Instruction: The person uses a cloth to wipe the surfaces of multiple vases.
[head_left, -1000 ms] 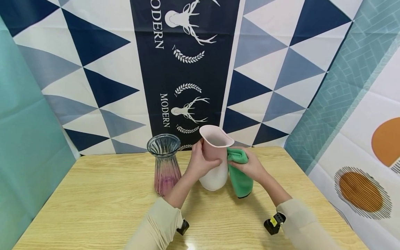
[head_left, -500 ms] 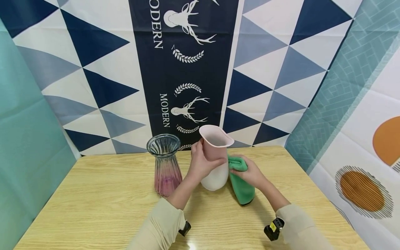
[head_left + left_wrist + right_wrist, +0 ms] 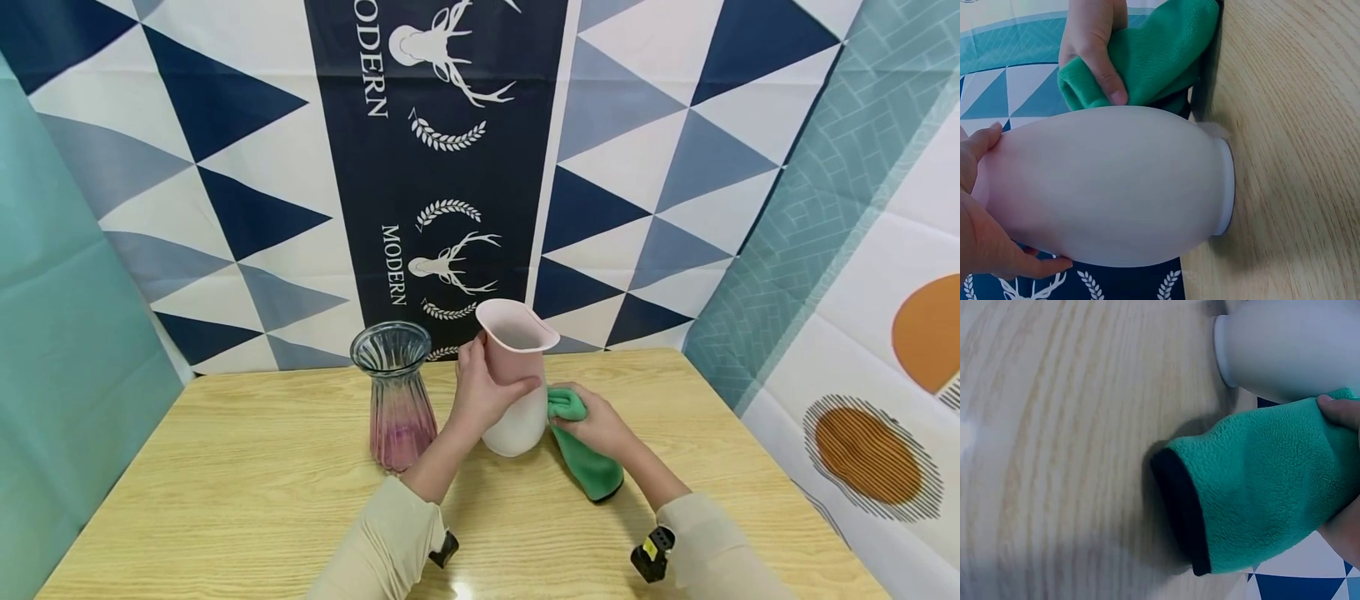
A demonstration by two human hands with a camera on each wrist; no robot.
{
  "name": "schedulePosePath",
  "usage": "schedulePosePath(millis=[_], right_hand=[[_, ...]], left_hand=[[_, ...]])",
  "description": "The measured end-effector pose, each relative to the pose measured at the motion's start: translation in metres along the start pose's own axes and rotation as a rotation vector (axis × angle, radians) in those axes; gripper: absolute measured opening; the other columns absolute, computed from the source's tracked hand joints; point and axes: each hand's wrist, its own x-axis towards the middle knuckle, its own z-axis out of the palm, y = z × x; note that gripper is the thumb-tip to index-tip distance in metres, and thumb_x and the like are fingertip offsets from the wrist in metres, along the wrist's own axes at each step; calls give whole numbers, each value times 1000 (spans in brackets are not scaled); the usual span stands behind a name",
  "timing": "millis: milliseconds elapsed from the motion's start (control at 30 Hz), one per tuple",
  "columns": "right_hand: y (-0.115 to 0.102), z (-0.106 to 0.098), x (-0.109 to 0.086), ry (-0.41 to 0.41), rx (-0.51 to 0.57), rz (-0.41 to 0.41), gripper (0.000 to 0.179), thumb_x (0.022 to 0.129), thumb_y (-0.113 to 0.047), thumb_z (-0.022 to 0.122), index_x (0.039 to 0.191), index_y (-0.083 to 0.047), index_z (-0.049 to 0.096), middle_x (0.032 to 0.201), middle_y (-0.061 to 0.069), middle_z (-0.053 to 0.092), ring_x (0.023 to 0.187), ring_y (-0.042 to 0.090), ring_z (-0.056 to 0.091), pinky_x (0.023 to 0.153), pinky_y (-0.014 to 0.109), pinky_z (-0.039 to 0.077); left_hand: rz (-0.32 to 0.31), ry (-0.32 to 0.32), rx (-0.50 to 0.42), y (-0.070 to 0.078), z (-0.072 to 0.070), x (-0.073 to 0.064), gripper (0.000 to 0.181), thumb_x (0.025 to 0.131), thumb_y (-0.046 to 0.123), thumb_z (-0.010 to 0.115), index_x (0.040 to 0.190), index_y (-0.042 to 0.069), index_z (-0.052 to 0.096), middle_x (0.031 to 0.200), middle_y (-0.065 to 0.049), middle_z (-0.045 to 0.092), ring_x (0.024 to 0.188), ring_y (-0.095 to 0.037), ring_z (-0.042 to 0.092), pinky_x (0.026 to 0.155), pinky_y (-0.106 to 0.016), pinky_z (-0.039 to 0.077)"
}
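Observation:
A pink-to-white vase point(image 3: 516, 429) stands upright on the wooden table, its wide wavy mouth facing up. My left hand point(image 3: 480, 392) grips its upper part, thumb across the front and fingers on the far left side. In the left wrist view the white lower body point(image 3: 1129, 187) and the base rim show. My right hand point(image 3: 597, 423) pinches a folded green cloth point(image 3: 588, 465) at the vase's right side. The cloth's upper fold appears to touch the vase wall. Its dark-edged lower end point(image 3: 1179, 506) hangs close to the tabletop.
A ribbed glass vase point(image 3: 401, 425), blue at the top and pink below, stands just left of my left forearm. The table point(image 3: 247, 500) ends at a patterned backdrop point(image 3: 442, 167) behind, with fabric walls on both sides.
My right hand has slid down the vase's right side with the cloth, whose lower end has swung outward to the right. My left hand's grip has shifted slightly; the vase stays nearly still.

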Motion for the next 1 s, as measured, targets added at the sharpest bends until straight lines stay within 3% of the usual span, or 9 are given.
schedulePosePath(millis=[367, 700, 1000], right_hand=[[1, 2, -1, -19, -46, -25, 46, 82, -16, 72, 125, -15, 55, 118, 9, 63, 109, 29, 58, 93, 50, 46], [-10, -8, 5, -1, 75, -28, 53, 83, -17, 71, 131, -10, 51, 128, 15, 57, 117, 35, 54, 94, 49, 46], [-26, -19, 10, 40, 109, -31, 55, 82, -18, 72, 131, -8, 51, 128, 15, 57, 115, 33, 55, 92, 46, 49]], left_hand=[[34, -16, -83, -1, -4, 1, 94, 69, 28, 83, 142, 8, 27, 137, -13, 39, 126, -26, 43, 105, -45, 39], [16, -60, -80, -3, -9, 2, 93, 71, 30, 80, 143, 8, 26, 137, -11, 39, 124, -26, 45, 102, -46, 41], [8, -75, -66, -2, -12, 2, 93, 72, 28, 79, 144, 7, 24, 137, -14, 39, 124, -28, 45, 102, -48, 40]])
